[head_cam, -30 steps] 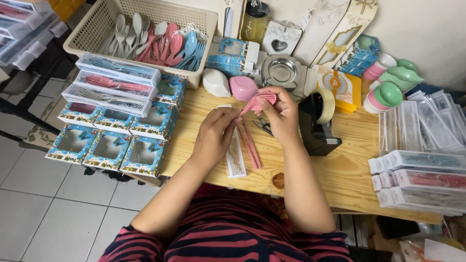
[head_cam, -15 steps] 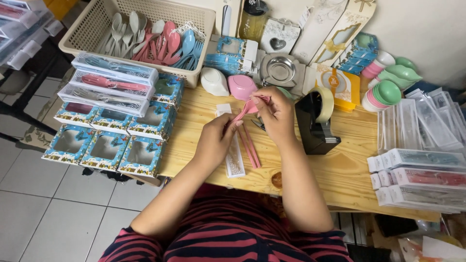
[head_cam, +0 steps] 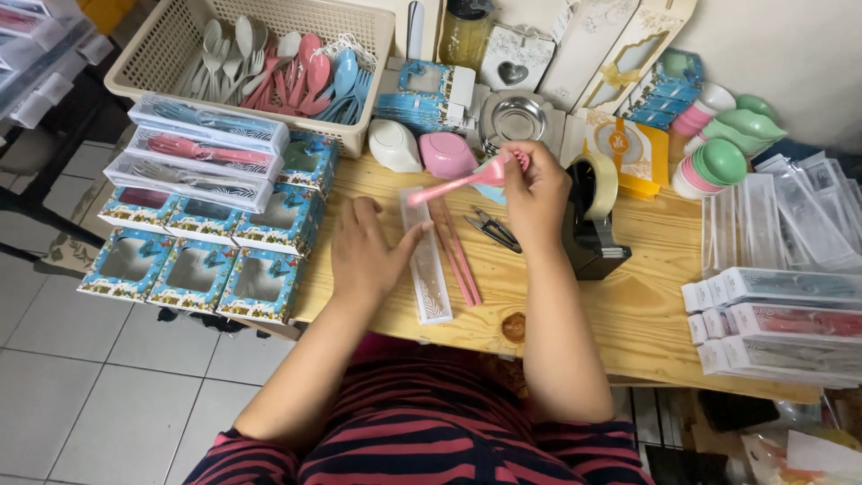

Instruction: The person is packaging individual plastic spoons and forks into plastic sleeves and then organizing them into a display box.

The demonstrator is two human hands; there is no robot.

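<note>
A: Spoon [head_cam: 458, 185], pink, sits pinched in the right hand [head_cam: 537, 193] at its bowl end, handle pointing left and slightly down toward the clear case [head_cam: 426, 256].

B: And the left hand [head_cam: 366, 253]?

A: Flat on the bench [head_cam: 620, 305], fingers spread, thumb touching the case's left edge. It grips nothing; it only steadies the case.

B: How should this be handled well, in your view?

A: I'd keep the left thumb pressed against the case so it can't slide, and bring the spoon down level with the case's long axis, not at the slant it has now. The case is narrow, so the handle tip wants to line up first.

B: What lies near?

A: Pink chopsticks [head_cam: 459, 253] lie just right of the case, parallel to it. Small snips [head_cam: 493, 230] lie beside those, under the right wrist. A tape dispenser [head_cam: 593, 216] stands just right of that hand.

B: So where is the spoon relative to the hands?

A: Above the bench, its handle tip hanging over the case's top end, between the two hands, closer to the right.

B: Farther back?

A: A basket [head_cam: 162, 63] of spoons and forks.
</note>
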